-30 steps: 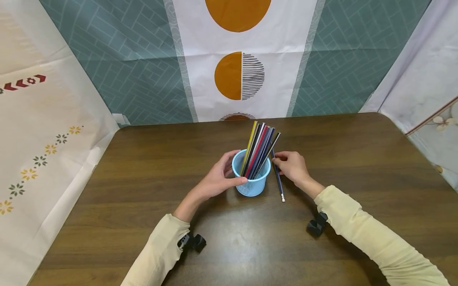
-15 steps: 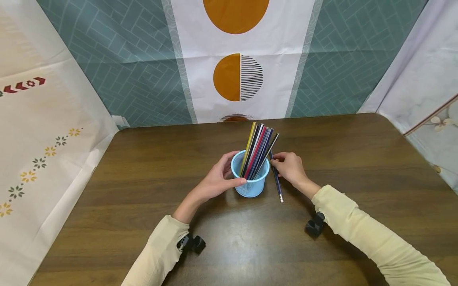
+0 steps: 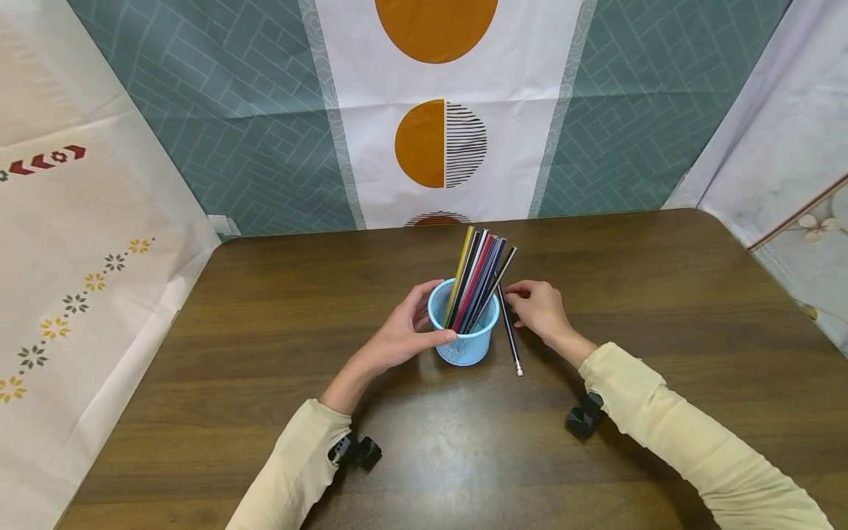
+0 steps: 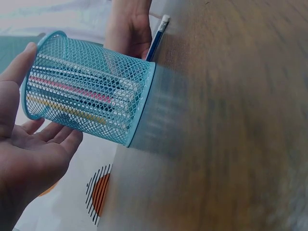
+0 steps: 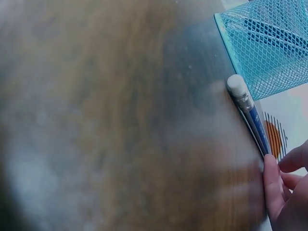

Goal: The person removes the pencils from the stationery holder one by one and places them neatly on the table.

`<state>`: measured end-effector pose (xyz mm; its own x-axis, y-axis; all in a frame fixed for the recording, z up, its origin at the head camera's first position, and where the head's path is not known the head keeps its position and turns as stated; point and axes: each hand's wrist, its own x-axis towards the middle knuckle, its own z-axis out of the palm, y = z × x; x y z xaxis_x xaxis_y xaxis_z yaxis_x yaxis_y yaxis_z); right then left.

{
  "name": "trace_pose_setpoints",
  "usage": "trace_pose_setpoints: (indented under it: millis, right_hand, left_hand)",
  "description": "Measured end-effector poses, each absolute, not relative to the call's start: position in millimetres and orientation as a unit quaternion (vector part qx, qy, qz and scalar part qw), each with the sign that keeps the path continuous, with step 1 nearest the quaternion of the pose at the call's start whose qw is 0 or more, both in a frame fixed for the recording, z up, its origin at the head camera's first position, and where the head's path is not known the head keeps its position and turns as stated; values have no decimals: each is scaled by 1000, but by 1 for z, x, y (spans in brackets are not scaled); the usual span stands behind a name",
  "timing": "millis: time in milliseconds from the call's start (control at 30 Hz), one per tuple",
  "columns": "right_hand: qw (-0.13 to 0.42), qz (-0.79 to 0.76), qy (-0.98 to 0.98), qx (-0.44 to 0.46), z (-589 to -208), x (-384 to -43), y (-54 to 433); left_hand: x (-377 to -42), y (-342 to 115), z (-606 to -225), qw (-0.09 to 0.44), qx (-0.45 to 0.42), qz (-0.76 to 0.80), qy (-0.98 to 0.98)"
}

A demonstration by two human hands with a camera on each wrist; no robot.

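Observation:
A light blue mesh pencil cup (image 3: 464,349) stands upright on the table, with several pencils (image 3: 472,283) leaning to the right inside it. My left hand (image 3: 400,335) holds the cup from the left, its thumb at the rim and its fingers round the far side; the left wrist view shows the same grip on the mesh cup (image 4: 91,89). Right of the cup lies a dark blue pencil (image 3: 509,335), white eraser toward me. Beside this pencil is my right hand (image 3: 543,313), fingers bent. In the right wrist view a fingertip (image 5: 271,166) is at the pencil (image 5: 258,126).
The brown wooden table (image 3: 424,456) has its far edge just behind the cup. Patterned cloths (image 3: 265,147) hang behind and at both sides. Each wrist carries a small black camera, such as the one by the right sleeve (image 3: 584,416).
The loose pencil has shifted slightly left, nearer the cup, and now lies just clear of my right fingertips in the head view. My left hand and the cup have stayed in place.

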<state>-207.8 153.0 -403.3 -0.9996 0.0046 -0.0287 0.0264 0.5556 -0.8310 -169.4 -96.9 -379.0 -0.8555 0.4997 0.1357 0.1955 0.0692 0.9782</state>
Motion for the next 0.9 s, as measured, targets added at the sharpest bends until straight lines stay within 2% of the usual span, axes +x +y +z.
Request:
trace_pose_setpoints:
  millis: [600,900]
  right_hand:
    - [53,-522,851,11,-394,-205,164]
    - [47,-550,832,-53,-363,-198,168]
  left_hand:
    - [-169,-97,-379,115,248,638,719]
    - [-168,-97,-379,116,246,642,717]
